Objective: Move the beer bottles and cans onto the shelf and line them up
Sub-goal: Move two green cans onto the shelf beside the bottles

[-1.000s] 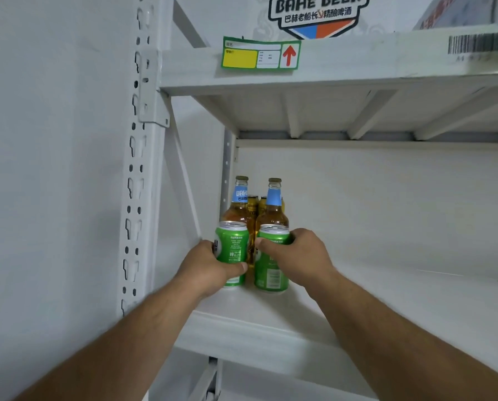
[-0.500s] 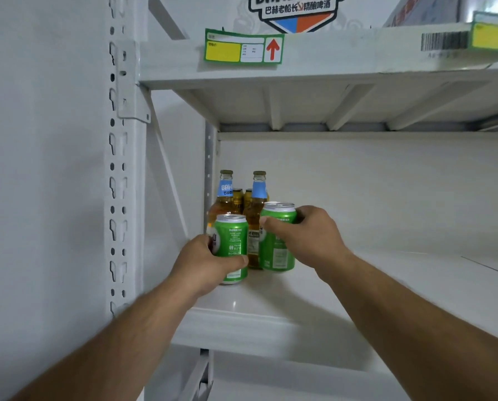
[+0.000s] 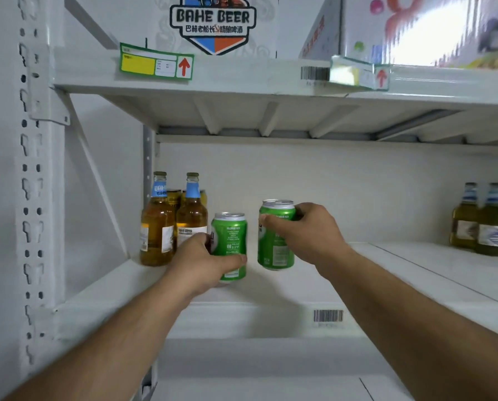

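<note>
Two green beer cans are over the white shelf (image 3: 271, 311). My left hand (image 3: 201, 261) grips the left green can (image 3: 230, 241) low on its side. My right hand (image 3: 308, 235) holds the right green can (image 3: 275, 250) near its top, a little higher and to the right. Two amber beer bottles (image 3: 174, 227) with blue neck labels stand at the shelf's left end, just left of the left can. More gold-topped bottles or cans show behind them, mostly hidden.
Green-glass bottles (image 3: 485, 227) stand at the far right of the same shelf. The upper shelf (image 3: 242, 79) carries a BAHE BEER carton (image 3: 213, 21) and a colourful box (image 3: 432, 30). A perforated white upright (image 3: 31, 198) bounds the left side.
Both cans have moved right, away from in front of the amber bottles, and a gap has opened between them. My view has shifted, and the green bottles at the right now show.
</note>
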Tool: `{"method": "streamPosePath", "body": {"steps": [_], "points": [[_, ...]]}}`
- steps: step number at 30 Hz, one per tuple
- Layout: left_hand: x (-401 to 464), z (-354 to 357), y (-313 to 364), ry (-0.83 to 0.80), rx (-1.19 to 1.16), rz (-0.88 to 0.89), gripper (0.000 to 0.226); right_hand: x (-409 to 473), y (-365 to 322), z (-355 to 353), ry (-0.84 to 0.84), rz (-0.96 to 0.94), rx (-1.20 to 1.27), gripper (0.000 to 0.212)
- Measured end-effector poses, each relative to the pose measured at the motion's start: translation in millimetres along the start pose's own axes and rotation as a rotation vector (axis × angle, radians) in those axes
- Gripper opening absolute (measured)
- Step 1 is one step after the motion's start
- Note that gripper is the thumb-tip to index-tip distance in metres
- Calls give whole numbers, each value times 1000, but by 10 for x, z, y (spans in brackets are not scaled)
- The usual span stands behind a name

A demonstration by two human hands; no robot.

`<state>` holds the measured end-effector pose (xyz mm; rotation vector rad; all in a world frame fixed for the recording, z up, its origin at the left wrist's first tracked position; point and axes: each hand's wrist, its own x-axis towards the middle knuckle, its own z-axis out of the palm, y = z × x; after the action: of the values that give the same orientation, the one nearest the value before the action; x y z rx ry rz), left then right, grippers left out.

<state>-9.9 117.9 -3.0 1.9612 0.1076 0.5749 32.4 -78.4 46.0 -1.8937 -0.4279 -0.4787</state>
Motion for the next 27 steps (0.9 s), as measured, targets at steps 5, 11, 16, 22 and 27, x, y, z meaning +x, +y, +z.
{"method": "streamPosePath", "body": {"steps": [5,11,16,22,27], "points": [[-162,558,314,-32,-4,20,55,-124,167,-697,38,28,-39,37],[-448,1303,727,-67,-17,44,50,-313,409,-1561,87,46,-85,35],[-698,1949,1063,-107,-27,61,42,-462,615,-2292,115,63,-103,35],[-970,2648,1405,-162,-52,85,38,-629,847,-3057,142,79,-126,34],[-1018,3162,1657,-209,-59,109,41,-610,1062,-3534,169,108,-129,34]]}}
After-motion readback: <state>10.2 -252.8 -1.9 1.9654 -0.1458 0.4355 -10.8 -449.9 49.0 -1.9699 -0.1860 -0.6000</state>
